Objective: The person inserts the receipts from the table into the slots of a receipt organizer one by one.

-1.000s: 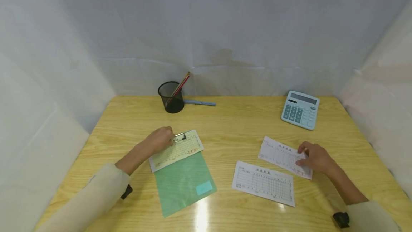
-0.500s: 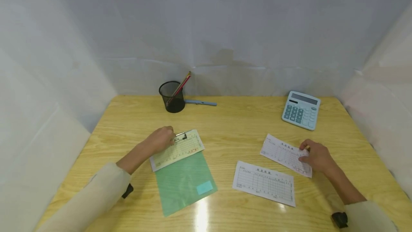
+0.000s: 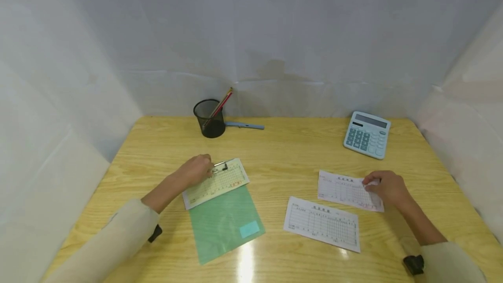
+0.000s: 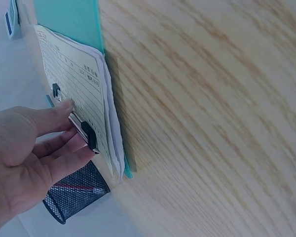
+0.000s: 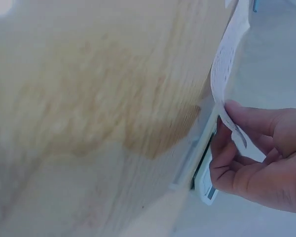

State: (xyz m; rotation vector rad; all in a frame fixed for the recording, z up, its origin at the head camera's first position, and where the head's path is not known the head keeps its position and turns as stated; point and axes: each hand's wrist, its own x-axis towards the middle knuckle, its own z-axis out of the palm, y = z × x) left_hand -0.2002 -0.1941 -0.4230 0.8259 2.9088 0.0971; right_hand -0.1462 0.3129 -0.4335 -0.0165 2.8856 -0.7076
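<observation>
Here, right hand (image 3: 390, 188) curled, pinching white slip (image 3: 341, 190)

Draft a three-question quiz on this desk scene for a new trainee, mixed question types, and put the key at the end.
1. Fill in the blank: the left hand pinches the metal ____ of the green clipboard.
2. Multiple choice: the lower white slip in the head view is a) rolled up, b) lying flat, c) folded in half.
3. True or false: the right hand is pressing the calculator's keys.

Key:
1. Clip.
2. b.
3. False; it pinches the upper white slip.
</observation>
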